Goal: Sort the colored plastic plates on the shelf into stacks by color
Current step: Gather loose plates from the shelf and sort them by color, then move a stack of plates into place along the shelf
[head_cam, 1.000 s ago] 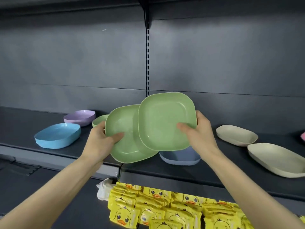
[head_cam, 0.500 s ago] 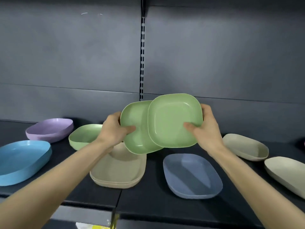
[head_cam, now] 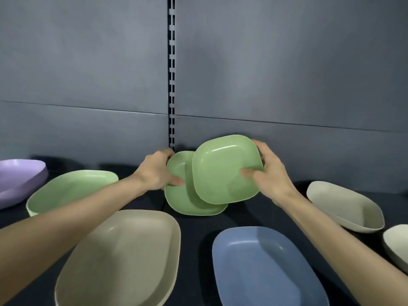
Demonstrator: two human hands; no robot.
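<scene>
My left hand grips the left rim of a green plate low over the back of the dark shelf. My right hand holds a second green plate, tilted toward me and overlapping the first from the right. A third green plate lies on the shelf to the left. A purple plate sits at the far left. Near me lie a tan stack and a blue plate. Cream plates rest on the right.
The grey back wall with a slotted upright stands right behind the held plates. Another cream plate is cut off at the right edge. Dark shelf surface shows between the plates.
Both hands have carried the two green plates forward and down toward the back of the shelf. The view has moved closer, and the light blue plate has left the frame.
</scene>
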